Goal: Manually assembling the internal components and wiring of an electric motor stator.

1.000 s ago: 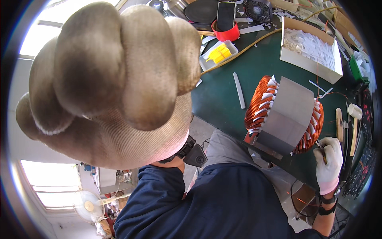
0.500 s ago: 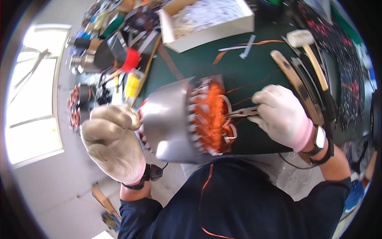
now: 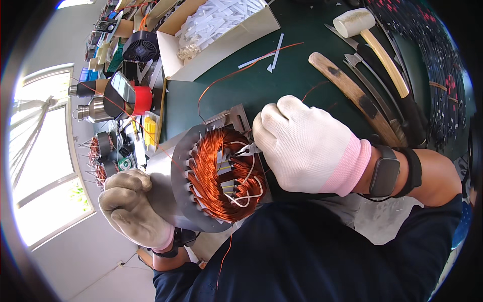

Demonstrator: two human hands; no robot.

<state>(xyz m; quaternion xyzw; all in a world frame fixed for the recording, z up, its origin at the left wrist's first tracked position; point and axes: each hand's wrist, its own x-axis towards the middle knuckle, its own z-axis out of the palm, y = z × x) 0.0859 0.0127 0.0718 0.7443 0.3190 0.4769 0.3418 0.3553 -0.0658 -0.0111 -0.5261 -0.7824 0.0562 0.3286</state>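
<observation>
A motor stator (image 3: 163, 201) with a grey metal shell lies on its side before me. Its open end shows a thick ring of copper windings (image 3: 205, 168) with white sleeved leads (image 3: 244, 204). My right hand (image 3: 304, 143), in a white glove with a pink cuff, is closed round pliers (image 3: 247, 150). The jaws reach the upper right edge of the windings; the handles are hidden in the fist. My left hand (image 3: 128, 209), in a soiled glove, curls its fingers against the stator's back end. Its fingertips are partly hidden there.
On the green table, a box of white strips (image 3: 221, 30) stands at the back. A mallet (image 3: 385, 55), a wooden stick (image 3: 352, 95) and dark tools lie to the right. Metal bottles (image 3: 95, 108), yellow parts (image 3: 150, 127) and other wound stators (image 3: 103, 146) are at the left.
The stator has turned so its wound end faces me more. My right hand with the pliers has moved left in view. The left hand stays at the back end. The view has shifted.
</observation>
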